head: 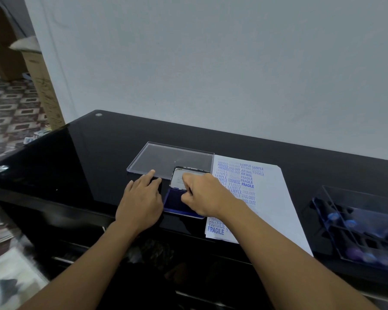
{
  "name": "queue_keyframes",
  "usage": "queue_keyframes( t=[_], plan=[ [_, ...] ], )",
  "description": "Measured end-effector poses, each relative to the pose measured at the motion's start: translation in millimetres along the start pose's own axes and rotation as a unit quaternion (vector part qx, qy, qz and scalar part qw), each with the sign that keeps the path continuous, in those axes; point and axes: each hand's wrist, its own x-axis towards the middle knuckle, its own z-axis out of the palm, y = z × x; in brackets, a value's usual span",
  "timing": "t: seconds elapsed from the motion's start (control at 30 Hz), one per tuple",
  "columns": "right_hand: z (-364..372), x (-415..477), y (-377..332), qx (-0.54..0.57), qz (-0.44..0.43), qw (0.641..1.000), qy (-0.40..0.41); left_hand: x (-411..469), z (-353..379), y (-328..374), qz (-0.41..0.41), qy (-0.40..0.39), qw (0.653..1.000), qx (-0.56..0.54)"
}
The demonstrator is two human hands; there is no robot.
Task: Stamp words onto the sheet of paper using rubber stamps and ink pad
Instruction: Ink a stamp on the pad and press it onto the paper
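Observation:
The ink pad (pixel 176 201) lies open on the black table, its blue pad facing up and its metal lid (pixel 177 177) tilted up behind it. My right hand (pixel 203 194) is curled over the pad and grips a small dark rubber stamp (pixel 190 190), mostly hidden by the fingers. To the pad's left, my left hand (pixel 141 201) rests flat on the table with straight fingers reaching toward the clear lid. The sheet of paper (pixel 271 198) lies to the right of the pad, covered with several blue stamped words such as SAMPLE, FRAGILE and FAX OUT.
A clear plastic lid (pixel 164 158) lies flat behind the ink pad. At the table's right end stands a clear box (pixel 358 222) of several stamps with blue and purple knobs. A grey wall rises behind the black glass table (pixel 87 157), whose front edge is near me.

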Motion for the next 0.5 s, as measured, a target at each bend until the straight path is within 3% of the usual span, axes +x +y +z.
queue_keyframes(
  t=[0.5],
  plan=[
    [2.5, -6.4, 3.1, 0.032, 0.005, 0.999, 0.034, 0.3, 1.2, 0.0, 0.001, 0.004, 1.0, 0.001]
  ],
)
